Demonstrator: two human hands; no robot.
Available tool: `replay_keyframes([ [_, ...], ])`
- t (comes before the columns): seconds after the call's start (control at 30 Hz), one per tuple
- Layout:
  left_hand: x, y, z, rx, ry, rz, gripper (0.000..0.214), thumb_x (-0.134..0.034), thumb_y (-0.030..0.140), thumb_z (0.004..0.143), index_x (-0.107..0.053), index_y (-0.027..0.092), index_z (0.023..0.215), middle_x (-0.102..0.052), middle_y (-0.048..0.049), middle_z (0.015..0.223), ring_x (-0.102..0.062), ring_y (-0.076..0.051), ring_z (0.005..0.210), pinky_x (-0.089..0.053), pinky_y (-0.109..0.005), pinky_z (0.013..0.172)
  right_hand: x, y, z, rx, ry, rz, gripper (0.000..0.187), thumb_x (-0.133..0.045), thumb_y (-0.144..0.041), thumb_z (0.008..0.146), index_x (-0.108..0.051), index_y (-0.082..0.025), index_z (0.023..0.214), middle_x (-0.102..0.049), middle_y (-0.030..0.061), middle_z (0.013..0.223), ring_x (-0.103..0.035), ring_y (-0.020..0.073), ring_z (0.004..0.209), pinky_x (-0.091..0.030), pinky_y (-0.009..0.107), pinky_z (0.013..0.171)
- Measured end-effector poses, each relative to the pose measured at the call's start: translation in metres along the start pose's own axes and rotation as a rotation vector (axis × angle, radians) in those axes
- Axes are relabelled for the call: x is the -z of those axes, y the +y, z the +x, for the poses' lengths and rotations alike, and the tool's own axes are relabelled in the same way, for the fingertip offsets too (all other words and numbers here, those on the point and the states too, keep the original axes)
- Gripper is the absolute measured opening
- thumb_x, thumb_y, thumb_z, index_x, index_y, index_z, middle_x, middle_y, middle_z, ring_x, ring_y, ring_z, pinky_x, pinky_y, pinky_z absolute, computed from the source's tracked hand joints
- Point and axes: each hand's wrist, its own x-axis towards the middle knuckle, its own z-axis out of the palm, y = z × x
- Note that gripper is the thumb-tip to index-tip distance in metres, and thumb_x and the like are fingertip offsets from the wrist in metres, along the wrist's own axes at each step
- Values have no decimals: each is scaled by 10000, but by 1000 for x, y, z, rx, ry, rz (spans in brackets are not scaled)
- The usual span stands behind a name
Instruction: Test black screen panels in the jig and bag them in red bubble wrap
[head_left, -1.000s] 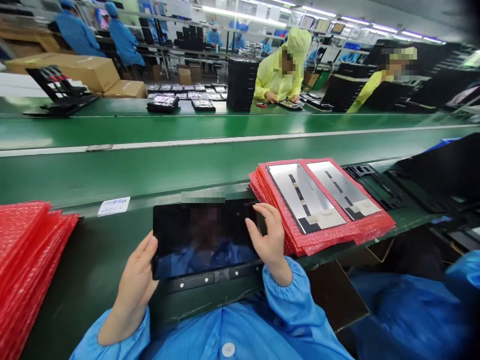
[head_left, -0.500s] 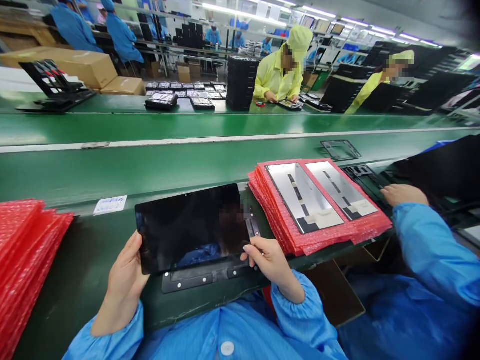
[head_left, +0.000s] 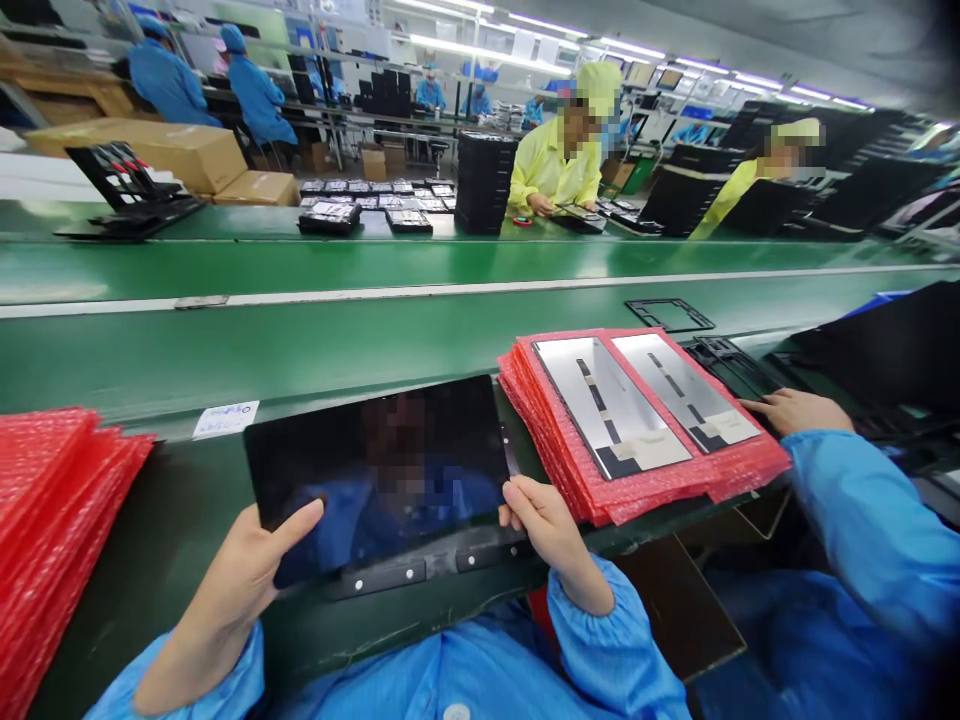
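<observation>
One black display panel [head_left: 375,470]: held tilted above the tabletop [head_left: 150,590], long axis running crosswise, lower edge over a black fixture [head_left: 397,578].
Left hand [head_left: 225,600]: closed on the panel's lower-left corner, thumb across its face.
Right hand [head_left: 547,530]: fingers curled, pinching the lower-right edge.
Beside: red bubble-wrap bags [head_left: 559,470] under silver panels [head_left: 611,405], a co-worker's hand [head_left: 799,412] just right.

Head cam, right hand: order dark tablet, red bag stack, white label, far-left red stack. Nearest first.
Right hand:
1. Dark tablet: held, left.
2. Red bag stack: ahead, right.
3. White label: left, bench edge.
4. Far-left red stack: view's edge.
</observation>
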Motion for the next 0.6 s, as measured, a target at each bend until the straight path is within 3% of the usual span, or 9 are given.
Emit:
replay_keyframes([
  [0.03,2,5,-2,-134,25,96,395,-842,486,592,-792,231,889,-756,-77,806,-720,-353,851,-618,-475,798,0,2,2,-15,5,41,462,-415,-490,994,-646,-183,739,-561,-16,561,-512,109,505,-415,238,526],
  [0.1,5,17,-4,-526,0,263,228,-811,457,644,-797,275,780,-732,-68,809,-700,-319,872,-605,-460,855,-1,6,6,-36,37,128,409,-445,-508,975,-668,-169,1018,-611,-11,630,-513,111,507,-427,242,524],
  [0.17,3,29,-2,-949,-66,377,137,-781,345,702,-803,343,837,-712,-53,938,-655,-295,999,-561,-453,956,-1,6,6,-47,78,182,452,-468,-515,961,-612,-157,1197,-635,-3,672,-512,113,504,-431,245,515],
  [0.2,1,35,2,-1097,-111,429,197,-755,297,731,-797,370,908,-698,-45,1037,-625,-289,1075,-531,-452,999,-1,6,5,-48,88,186,455,-474,-512,958,-615,-154,1201,-632,-1,668,-514,115,507,-430,246,513],
  [0.27,-4,44,15,-1196,-164,522,270,-696,263,786,-774,368,1022,-684,-35,1150,-611,-276,1124,-503,-447,1024,2,3,-1,-48,96,175,424,-480,-504,957,-656,-157,1126,-621,3,649,-517,119,511,-423,246,506],
  [0.33,-10,51,38,-1047,-141,564,247,-668,326,815,-764,289,1040,-720,-49,1093,-663,-269,1024,-533,-430,959,6,-2,-9,-40,101,158,398,-491,-496,956,-682,-167,1072,-619,4,636,-522,120,511,-421,243,502],
  [0.47,-25,68,100,-629,114,343,368,-755,477,711,-718,194,943,-744,-47,874,-689,-259,842,-567,-365,790,19,-9,-28,2,137,147,361,-514,-477,953,-709,-187,1041,-627,8,614,-538,120,504,-436,236,502],
  [0.6,-41,94,162,-303,-4,-17,445,-788,309,657,-648,187,1061,-740,-40,890,-688,-206,787,-563,-319,720,40,-12,-46,41,201,213,345,-516,-469,957,-719,-205,1044,-617,4,597,-525,108,472,-421,223,476],
])
